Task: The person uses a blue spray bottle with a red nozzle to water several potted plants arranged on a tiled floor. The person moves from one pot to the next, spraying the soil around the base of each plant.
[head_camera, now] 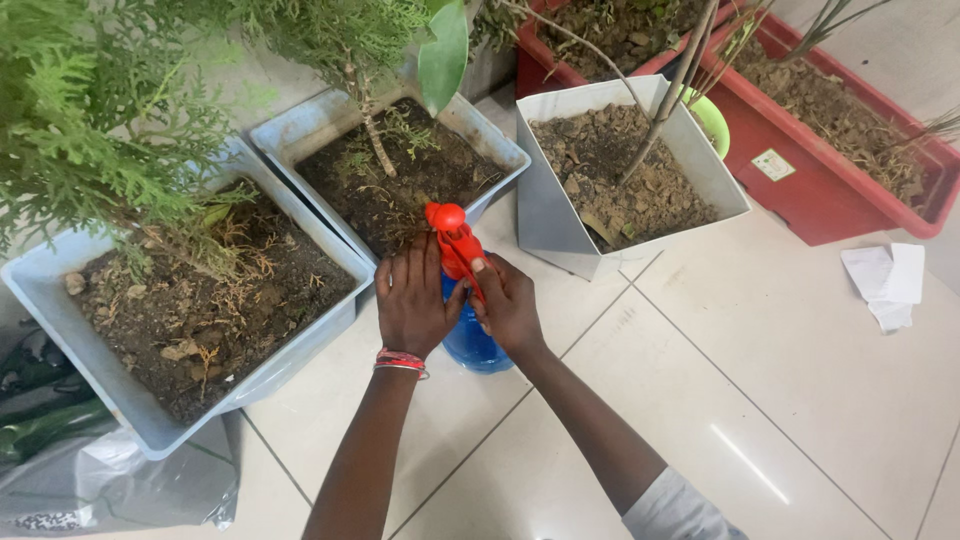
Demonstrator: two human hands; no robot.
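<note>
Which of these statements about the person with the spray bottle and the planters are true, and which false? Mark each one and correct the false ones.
1. Both hands are on the spray bottle. True: the left hand and the right hand grip it just below its red spray head.
2. The bottle's body is green. False: it is blue.
3. The left wrist wears red bangles. True.
4. The white square planter holds a bushy conifer. False: it holds soil and a thin bare stem; the bushy conifer grows in a pale blue planter.
5. The floor is bare soil. False: it is pale tiled floor, with crumpled paper lying on it.
</note>
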